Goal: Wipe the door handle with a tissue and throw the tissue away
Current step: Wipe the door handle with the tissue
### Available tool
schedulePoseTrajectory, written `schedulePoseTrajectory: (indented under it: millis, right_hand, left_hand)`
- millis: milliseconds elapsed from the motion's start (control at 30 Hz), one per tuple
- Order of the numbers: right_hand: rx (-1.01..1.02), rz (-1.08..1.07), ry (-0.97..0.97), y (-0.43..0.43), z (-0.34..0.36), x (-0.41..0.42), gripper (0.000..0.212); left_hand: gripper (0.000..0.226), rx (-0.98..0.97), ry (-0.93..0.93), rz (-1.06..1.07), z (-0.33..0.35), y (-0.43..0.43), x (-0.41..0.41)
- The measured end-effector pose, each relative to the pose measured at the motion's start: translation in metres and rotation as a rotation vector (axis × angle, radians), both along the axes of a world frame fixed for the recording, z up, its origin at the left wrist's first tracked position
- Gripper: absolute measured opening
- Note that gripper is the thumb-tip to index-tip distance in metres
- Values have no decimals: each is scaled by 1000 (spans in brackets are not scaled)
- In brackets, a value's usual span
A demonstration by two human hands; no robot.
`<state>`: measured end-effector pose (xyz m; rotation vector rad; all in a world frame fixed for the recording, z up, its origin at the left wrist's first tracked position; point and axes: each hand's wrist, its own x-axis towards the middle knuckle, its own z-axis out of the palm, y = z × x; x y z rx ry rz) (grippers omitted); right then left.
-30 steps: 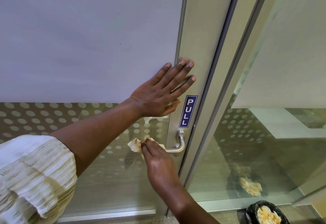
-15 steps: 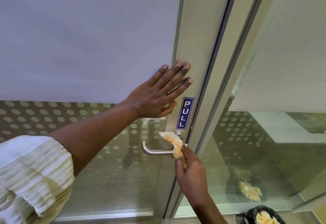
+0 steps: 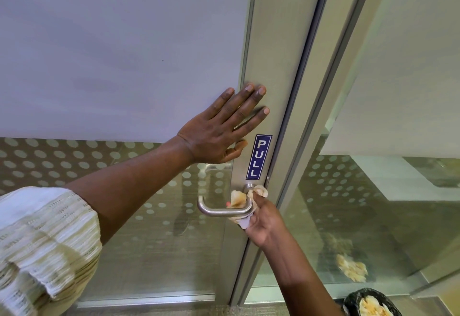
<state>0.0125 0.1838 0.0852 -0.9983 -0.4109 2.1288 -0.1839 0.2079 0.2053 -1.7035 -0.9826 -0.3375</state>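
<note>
Door: large glass leaf, upper part frosted and matte, lower part clear with a grid of pale dots; brushed metal stile down its right edge.
Side panel: fixed glass to the right of the door, frosted above, dotted and clear below; reflections are seen in it.
Left hand: pressed flat on the door, fingers spread and straight, fingertips lying on the metal stile; nothing is gripped. A ribbed cream sleeve is seen at the near left.
Door handle: satin steel lever of round tube; long axis horizontal, free end pointed left and hooked back toward the door, right end bent up into the round boss on the stile. It is located low on the stile, just below the sign.
Sign: narrow blue sticker with a white border, set vertically on the stile; "PULL" is read top to bottom in white capitals.
Right hand: closed round the tissue at the right end of the lever, against the bend.
Tissue: crumpled, soft, off-white with yellowish patches; wrapped about the bend, bunched above and below the tube.
Bin: near right on the floor, black liner, pale crumpled paper inside; only partly in view.
</note>
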Motion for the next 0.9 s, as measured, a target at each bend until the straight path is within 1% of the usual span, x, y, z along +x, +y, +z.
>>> schedulePoseTrajectory:
  millis: [67, 200, 267, 367, 500, 567, 767, 900]
  right_hand:
    - [-70, -38, 76, -3, -3, -2, 28]
    - [-168, -193, 199, -17, -9, -17, 35]
    - [-177, -252, 229, -24, -13, -23, 37]
    - [-175, -315, 287, -40, -15, -31, 34]
    - [-188, -379, 458, -57, -19, -42, 42]
    - [-211, -363, 505, -63, -21, -47, 44]
    - [-265, -210, 540, -77, -34, -75, 45]
    - [-218, -95, 522, -69, -41, -77, 48]
  left_hand:
    - [74, -3, -2, -1, 0, 0, 0]
    - [74, -2, -3, -7, 0, 0, 0]
    - [75, -2, -1, -5, 0, 1, 0]
    - [74, -6, 2, -2, 0, 0, 0]
    - [74, -10, 4, 0, 0, 1, 0]
    - [73, -12, 2, 0, 0, 0, 1]
    - [72, -15, -10, -12, 0, 0, 2]
    - [73, -21, -10, -12, 1, 0, 2]
